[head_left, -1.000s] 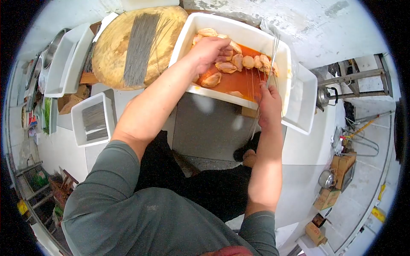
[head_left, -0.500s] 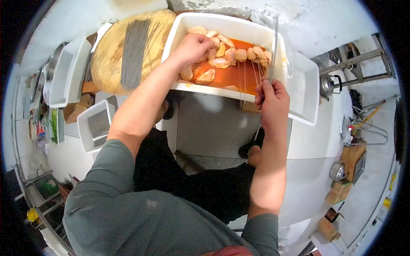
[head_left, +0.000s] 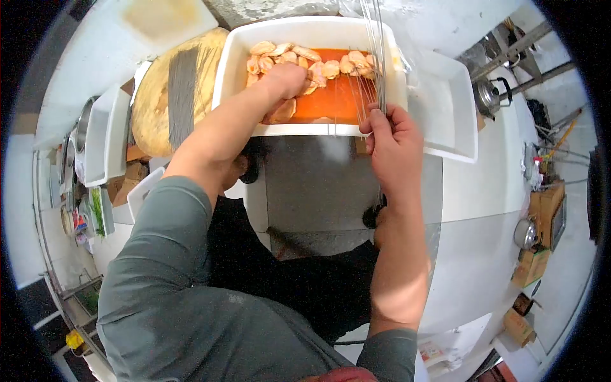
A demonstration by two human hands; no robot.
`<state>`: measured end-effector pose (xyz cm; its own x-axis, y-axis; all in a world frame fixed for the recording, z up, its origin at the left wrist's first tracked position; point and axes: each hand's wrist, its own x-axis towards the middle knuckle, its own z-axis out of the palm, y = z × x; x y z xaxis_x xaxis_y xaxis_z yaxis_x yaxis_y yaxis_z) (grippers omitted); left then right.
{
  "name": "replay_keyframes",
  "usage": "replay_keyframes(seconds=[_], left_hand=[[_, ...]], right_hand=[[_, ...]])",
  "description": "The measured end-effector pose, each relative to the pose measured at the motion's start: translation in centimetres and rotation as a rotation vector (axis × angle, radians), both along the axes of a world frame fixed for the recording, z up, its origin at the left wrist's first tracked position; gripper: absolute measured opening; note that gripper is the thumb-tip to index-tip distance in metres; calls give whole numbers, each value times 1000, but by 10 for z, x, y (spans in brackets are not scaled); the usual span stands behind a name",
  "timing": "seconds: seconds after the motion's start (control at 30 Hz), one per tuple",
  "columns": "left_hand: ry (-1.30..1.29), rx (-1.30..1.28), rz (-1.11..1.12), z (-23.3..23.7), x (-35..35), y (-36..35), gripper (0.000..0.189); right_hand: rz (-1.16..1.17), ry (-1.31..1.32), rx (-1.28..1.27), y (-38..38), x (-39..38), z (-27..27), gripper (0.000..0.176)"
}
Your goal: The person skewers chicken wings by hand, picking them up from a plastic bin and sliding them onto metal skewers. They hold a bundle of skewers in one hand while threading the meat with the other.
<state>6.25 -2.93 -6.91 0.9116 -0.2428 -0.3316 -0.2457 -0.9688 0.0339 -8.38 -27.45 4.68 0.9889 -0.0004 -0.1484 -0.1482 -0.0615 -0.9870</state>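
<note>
A white tub (head_left: 305, 130) holds orange-red marinade (head_left: 344, 102) and several pieces of raw meat (head_left: 262, 48). My left hand (head_left: 287, 81) reaches into the tub with its fingers down among the pieces; what its fingertips touch is hidden. Over the tub's near right corner, my right hand (head_left: 389, 130) is closed round a bundle of thin metal skewers (head_left: 381, 70) that point up and away. Several threaded chunks of meat (head_left: 358, 62) lie at the right of the tub, with thin skewers running from them towards my right hand.
A round wooden board (head_left: 149, 108) with a pile of thin skewers (head_left: 182, 95) lies left of the tub. Another white tub (head_left: 445, 149) stands at its right. Farther left is a white container (head_left: 105, 137); a kettle (head_left: 487, 95) sits at the right.
The view has shifted, and the board and tub now appear farther left. My left hand has moved down and right relative to the tub, deeper among the meat. My right hand still grips the skewers.
</note>
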Motion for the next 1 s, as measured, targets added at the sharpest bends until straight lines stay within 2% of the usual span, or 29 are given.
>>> replay_keyframes(seconds=[0.13, 0.23, 0.33, 0.43, 0.47, 0.53, 0.57, 0.67, 0.7, 0.8, 0.83, 0.93, 1.0], left_hand=[[76, 25, 24, 6, -4, -11, 33], [143, 152, -44, 6, -4, -11, 37], [20, 3, -106, 5, -21, -5, 37], [27, -258, 10, -3, -19, 12, 40], [51, -345, 135, -2, -18, 21, 41], [94, -515, 391, 32, -32, 29, 44], [32, -686, 541, 36, -39, 34, 43], [104, -1160, 715, 42, -49, 62, 35], [36, -1272, 804, 53, -56, 61, 18], [43, -1658, 951, 93, -81, 56, 18], [44, -1647, 928, 87, -80, 66, 19], [15, -1910, 1011, 89, -89, 66, 19], [27, -1926, 1018, 79, -82, 69, 20]], right_hand=[[-14, -36, -33, -1, -2, 6, 21], [-14, -59, -61, 0, 0, 7, 21], [-4, -89, -79, 3, 1, 6, 22], [-22, -111, -139, 6, 1, 0, 22], [-29, -117, -164, 8, 0, -2, 23], [7, -67, -164, 12, 0, -5, 22], [27, -45, -166, 14, -1, -6, 22], [86, 60, -70, 25, -4, -5, 19], [100, 66, -49, 29, -6, -7, 18], [149, 97, -21, 41, -9, -17, 16], [166, 112, -33, 45, -10, -20, 16], [240, 168, -73, 53, -13, -25, 16], [277, 196, -105, 55, -12, -28, 17]])
